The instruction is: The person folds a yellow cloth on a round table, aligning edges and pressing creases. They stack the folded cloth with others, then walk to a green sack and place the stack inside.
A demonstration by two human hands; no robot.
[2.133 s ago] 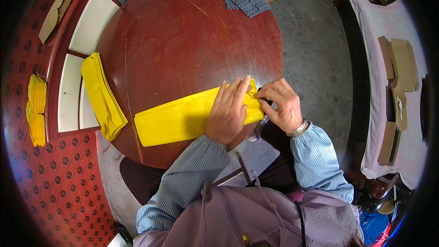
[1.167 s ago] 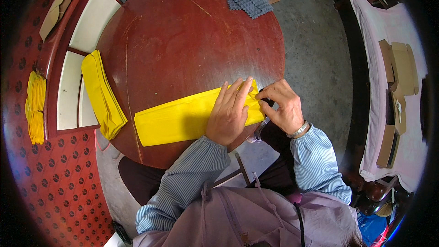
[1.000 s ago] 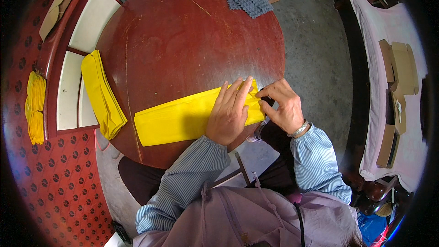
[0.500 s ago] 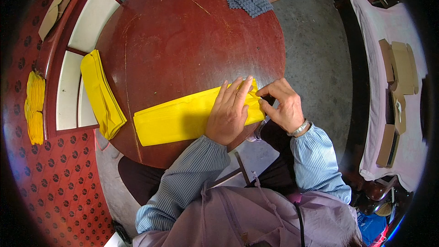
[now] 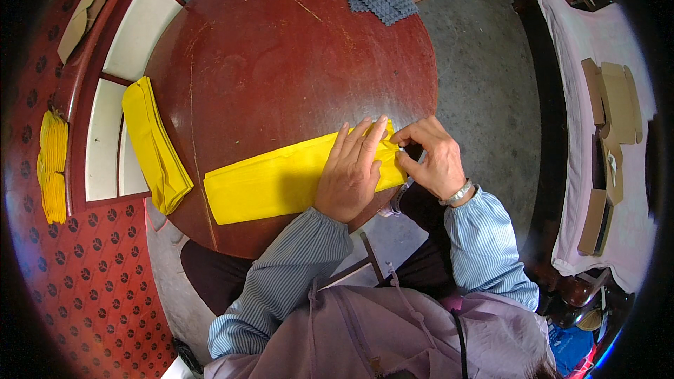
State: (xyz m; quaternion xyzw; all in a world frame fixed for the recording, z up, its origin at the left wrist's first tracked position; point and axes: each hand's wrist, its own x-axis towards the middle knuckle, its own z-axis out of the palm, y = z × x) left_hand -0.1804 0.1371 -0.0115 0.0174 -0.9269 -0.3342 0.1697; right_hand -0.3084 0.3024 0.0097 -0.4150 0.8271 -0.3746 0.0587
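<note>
A long, folded yellow sheet (image 5: 270, 182) lies slantwise across the near part of the round red-brown table (image 5: 295, 63). Whether it is paper, cloth or plastic I cannot tell. My left hand (image 5: 353, 175) rests flat on it near its right end, fingers stretched out and pointing away from me. At that end, beside the table's rim, my right hand (image 5: 433, 158) pinches the sheet's crumpled edge between thumb and forefinger. Another folded yellow bundle (image 5: 156, 147) lies at the table's left edge, apart from both hands.
A grey textured cloth (image 5: 382, 1) lies at the table's far right. On the left, a red-framed seat with cream panels (image 5: 105, 137) adjoins the table, with a yellow stack (image 5: 53, 168) beyond it. Open cardboard boxes (image 5: 619, 105) sit on a pink-covered surface (image 5: 572, 189) at right.
</note>
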